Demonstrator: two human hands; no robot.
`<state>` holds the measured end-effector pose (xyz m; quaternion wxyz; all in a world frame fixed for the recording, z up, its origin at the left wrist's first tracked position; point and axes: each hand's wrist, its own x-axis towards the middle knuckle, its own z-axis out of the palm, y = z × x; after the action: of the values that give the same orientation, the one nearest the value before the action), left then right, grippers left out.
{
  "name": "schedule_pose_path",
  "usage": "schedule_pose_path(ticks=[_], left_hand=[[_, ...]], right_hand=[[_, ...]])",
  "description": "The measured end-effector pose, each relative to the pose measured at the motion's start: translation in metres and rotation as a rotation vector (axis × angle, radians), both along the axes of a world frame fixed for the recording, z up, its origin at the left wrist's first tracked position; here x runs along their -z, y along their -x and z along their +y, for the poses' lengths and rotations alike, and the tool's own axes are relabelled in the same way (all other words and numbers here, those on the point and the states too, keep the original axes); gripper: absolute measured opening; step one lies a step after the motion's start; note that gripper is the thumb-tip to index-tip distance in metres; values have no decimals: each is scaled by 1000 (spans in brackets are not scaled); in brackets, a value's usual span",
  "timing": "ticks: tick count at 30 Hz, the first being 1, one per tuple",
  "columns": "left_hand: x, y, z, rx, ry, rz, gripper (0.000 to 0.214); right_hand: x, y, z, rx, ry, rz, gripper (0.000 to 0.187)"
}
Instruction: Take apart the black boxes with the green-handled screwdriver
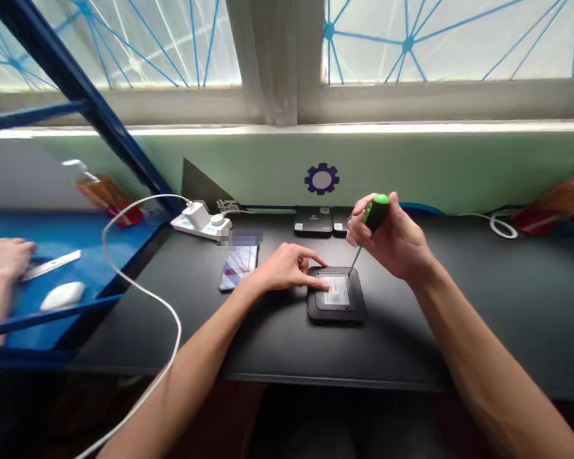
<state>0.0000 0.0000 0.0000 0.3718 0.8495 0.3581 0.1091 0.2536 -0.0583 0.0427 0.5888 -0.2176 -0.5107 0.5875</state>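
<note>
A flat, square black electronic device (356, 309) lies on the dark desk with a printed label (335, 291) facing up. At its left side is my left hand (287, 268), steadying it with the thumb on the label and the index finger along the far edge; the other fingers are partly hidden. My right hand (397, 239) is closed around the black and green handle of a screwdriver (377, 213). The screwdriver's shaft slants down, its tip at the device's far edge, right of the label. Whether the tip sits in a screw is too small to tell.
A phone (239, 264) lies left of my left hand, near a white power strip (201, 223) with a trailing white cable (175, 319). Similar black boxes (313, 222) stand by the wall. Beyond a blue frame (110, 143), another person's hand (4, 258) rests near a white mouse (63, 296).
</note>
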Motion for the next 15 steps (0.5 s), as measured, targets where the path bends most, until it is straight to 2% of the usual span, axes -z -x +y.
schedule_pose_path(ticks=[6, 9, 12, 15], left_hand=[[1, 1, -2, 7, 6, -21, 66], [1, 1, -3, 12, -9, -41, 66], [0, -1, -7, 11, -48, -134, 63], [1, -6, -11, 31, -110, -267, 51]], right_hand=[[-7, -3, -5, 109, -5, 7, 46], [-11, -1, -6, 139, 12, 84, 46], [-13, 1, -6, 147, 46, 212, 47], [-12, 4, -5, 152, 80, 307, 49]])
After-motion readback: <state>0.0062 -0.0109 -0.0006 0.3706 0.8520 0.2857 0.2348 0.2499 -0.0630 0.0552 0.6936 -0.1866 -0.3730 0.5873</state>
